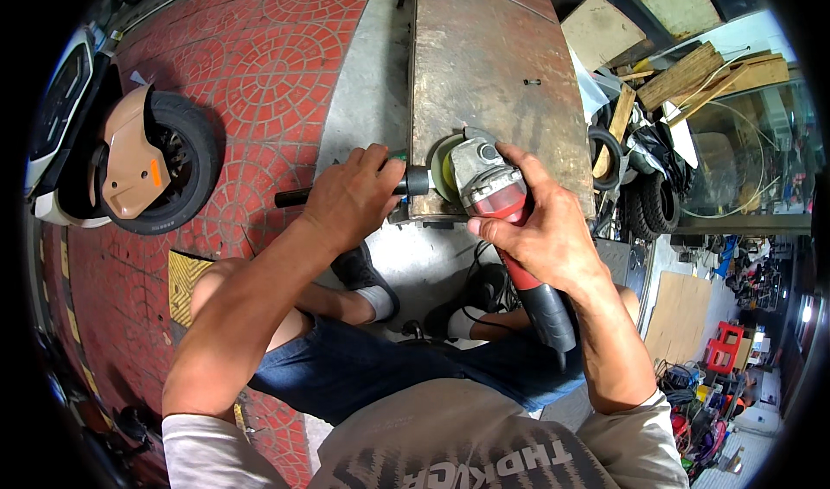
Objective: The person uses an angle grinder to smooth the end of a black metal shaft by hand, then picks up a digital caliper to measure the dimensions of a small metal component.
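Observation:
My left hand (353, 193) is closed around a black rod-like part with a wider round black end (418, 180); its thinner tail sticks out to the left of my fist. In my right hand (553, 230) is an angle grinder (499, 197) with a grey metal head and a red and black body. My fingers wrap its neck from the right, and the thumb lies across the red part. The grinder's yellowish disc (443, 167) faces the black end at close range; whether they touch I cannot tell. Both are over the near left corner of a worn wooden bench (493, 65).
A motorbike's front wheel (186, 156) with a tan fender (134, 156) stands at the left on red paving (277, 65). Right of the bench are small tyres (657, 204) and wood offcuts (683, 74). A dark cord (474, 264) hangs near my feet.

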Demonstrator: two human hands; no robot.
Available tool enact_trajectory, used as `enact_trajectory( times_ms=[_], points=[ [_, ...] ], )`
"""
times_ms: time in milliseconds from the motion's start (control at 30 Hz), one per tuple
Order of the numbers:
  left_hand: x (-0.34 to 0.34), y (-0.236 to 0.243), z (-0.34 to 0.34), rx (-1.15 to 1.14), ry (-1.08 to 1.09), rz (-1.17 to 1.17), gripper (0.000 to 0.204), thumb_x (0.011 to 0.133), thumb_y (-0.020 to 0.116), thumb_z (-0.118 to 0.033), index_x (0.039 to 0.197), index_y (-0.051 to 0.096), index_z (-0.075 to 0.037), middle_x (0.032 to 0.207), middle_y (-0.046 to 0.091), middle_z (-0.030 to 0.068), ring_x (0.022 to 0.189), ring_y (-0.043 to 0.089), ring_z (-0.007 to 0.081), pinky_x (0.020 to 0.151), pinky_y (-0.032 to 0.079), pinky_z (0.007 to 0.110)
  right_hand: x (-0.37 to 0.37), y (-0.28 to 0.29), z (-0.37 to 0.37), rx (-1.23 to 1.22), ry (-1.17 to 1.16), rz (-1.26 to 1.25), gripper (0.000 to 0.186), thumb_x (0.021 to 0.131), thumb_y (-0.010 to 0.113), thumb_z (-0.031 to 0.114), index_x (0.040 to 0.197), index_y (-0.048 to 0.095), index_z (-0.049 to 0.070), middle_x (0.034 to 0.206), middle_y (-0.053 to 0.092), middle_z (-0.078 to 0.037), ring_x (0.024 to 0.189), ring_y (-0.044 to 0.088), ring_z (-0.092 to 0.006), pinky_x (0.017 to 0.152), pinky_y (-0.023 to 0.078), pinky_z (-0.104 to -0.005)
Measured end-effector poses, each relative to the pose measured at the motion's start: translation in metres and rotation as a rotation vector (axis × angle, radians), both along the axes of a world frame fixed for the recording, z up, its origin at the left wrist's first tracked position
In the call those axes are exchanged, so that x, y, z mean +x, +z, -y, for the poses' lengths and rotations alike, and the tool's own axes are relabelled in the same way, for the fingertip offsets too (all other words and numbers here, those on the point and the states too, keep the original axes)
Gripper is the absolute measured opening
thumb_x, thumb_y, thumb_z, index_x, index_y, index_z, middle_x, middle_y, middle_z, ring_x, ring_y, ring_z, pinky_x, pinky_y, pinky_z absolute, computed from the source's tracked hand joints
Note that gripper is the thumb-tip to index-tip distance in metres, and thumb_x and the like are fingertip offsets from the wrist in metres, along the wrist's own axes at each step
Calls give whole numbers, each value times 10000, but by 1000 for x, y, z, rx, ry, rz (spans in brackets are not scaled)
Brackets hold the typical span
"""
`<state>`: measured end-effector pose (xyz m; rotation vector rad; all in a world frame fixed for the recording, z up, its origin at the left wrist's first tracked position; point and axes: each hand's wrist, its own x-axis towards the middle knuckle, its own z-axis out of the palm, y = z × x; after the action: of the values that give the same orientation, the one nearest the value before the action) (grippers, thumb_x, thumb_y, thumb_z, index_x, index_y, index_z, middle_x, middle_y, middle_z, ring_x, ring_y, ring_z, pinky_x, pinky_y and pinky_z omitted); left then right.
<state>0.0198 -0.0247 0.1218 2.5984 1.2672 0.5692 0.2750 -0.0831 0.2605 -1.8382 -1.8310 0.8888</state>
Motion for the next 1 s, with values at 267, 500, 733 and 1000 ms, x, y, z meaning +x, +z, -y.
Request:
enact_trajectory(
  times_ms=[267, 500, 733, 1000],
  points=[
    [0, -3, -1, 35, -15, 25, 490, 824, 893, -193, 1204, 596, -105, 1132, 608, 88, 1028, 697, 331, 736, 603, 494, 0, -1, 0, -35, 3, -4, 891, 793, 936, 260, 1557, 540, 27, 1151, 787, -275, 1112, 786, -379, 999, 594, -429],
    [-2, -4, -1, 50, -18, 21, 488, 818, 895, -186, 1198, 599, -109, 1121, 610, 87, 1012, 699, 326, 716, 600, 486, 4, -1, 1, -54, -11, 11, 899, 798, 936, 274, 1564, 534, 28, 1142, 792, -269, 1095, 791, -367, 990, 595, -428],
    [-1, -3, 0, 39, -15, 15, 469, 824, 890, -182, 1191, 607, -110, 1107, 612, 85, 1022, 696, 324, 723, 597, 486, 5, 7, 1, -57, -48, 35, 881, 797, 933, 264, 1553, 546, 28, 1132, 792, -272, 1106, 787, -367, 999, 589, -427],
    [-1, 1, 0, 13, -19, -15, 458, 838, 877, -178, 1201, 605, -110, 1125, 612, 89, 1041, 693, 329, 746, 594, 483, -1, 2, 1, -6, 25, 28, 833, 787, 933, 264, 1509, 580, 42, 1124, 787, -271, 1107, 774, -422, 978, 594, -460]
  ],
)
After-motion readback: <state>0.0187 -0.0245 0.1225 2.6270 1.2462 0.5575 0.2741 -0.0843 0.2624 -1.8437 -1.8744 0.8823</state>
